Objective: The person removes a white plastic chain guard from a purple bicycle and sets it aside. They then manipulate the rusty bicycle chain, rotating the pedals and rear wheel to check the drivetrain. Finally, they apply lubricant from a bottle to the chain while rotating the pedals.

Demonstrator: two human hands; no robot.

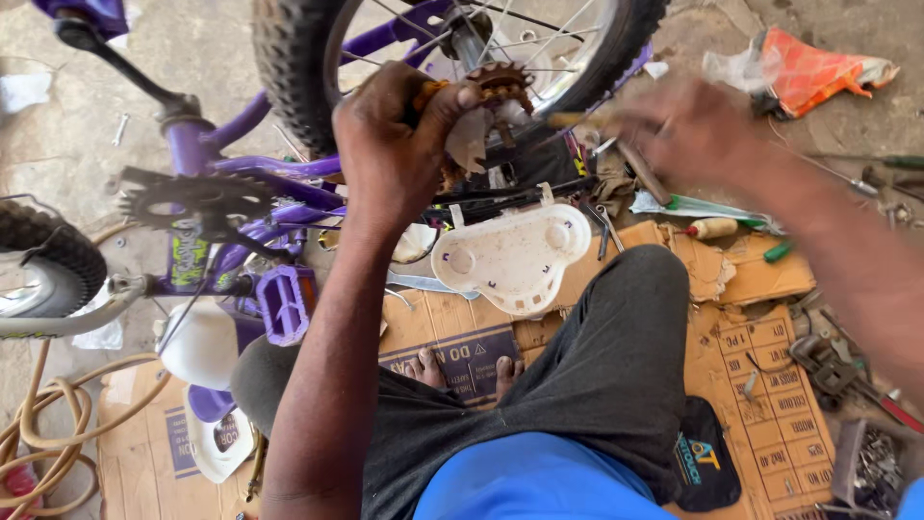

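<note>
1. Left hand (395, 144) is gripping the rusty rear sprocket (500, 82) at the hub of the rear wheel (298, 58), fingers curled tight, thumb pressing across the top. Something orange-brown is sitting under the thumb; cannot tell what.
2. Right hand (688, 125) is blurring with motion just right of the hub, closed around a slim wooden-handled tool (577, 120) whose tip is pointing at the sprocket. Tool type unclear.
3. Purple bicycle frame (231, 164) is lying inverted; chainring (197, 197) and purple pedal (284, 303) are sitting left, well apart from the hub.
4. White plastic chain guard (510, 255) is lying on the cardboard (770, 385) just below the hub, near the person's knee.
5. Judgement: doing this well is meaning keeping the left grip firm so the sprocket is not turning, and keeping fingers clear of the tool tip and teeth.
6. Loose tools are lying scattered right; a wrench (837, 376) is resting near.
</note>
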